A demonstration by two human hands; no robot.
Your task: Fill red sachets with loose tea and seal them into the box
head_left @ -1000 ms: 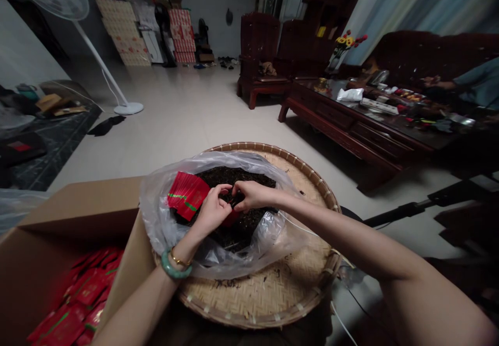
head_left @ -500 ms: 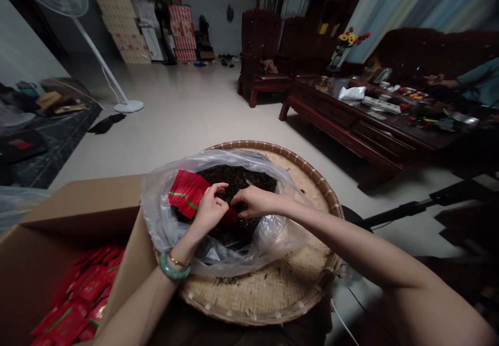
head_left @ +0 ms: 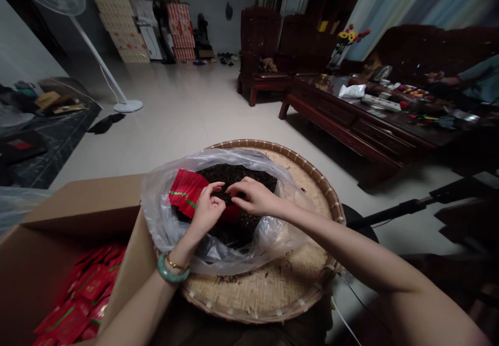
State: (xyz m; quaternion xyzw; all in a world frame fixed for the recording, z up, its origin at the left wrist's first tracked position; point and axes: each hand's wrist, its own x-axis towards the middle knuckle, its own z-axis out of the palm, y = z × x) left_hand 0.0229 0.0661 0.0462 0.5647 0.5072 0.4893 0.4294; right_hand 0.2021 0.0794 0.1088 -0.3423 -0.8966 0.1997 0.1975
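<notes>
A clear plastic bag (head_left: 158,231) lies open on a round woven bamboo tray (head_left: 265,294), filled with dark dried leaves (head_left: 237,172) like loose tea. Over the leaves, my left hand (head_left: 208,205) has curled fingers at a small red packet (head_left: 233,214), mostly in shadow and partly hidden. My right hand (head_left: 253,196) faces it with thumb and fingers bent together; what they hold, if anything, is hidden. Close beside my left hand, a fanned stack of red packets (head_left: 187,187) with a green stripe rests inside the bag.
At left, an open cardboard box (head_left: 86,195) contains many red packets (head_left: 83,289). A white standing fan (head_left: 128,106) is on the floor beyond. A dark wooden table (head_left: 331,109) bears clutter at right, with a person's arm (head_left: 448,80) behind. A black pole (head_left: 401,208) juts in.
My right hand has risen slightly and turned, and the thin shiny piece above it no longer shows. My left hand has shifted a little left. The view has moved slightly.
</notes>
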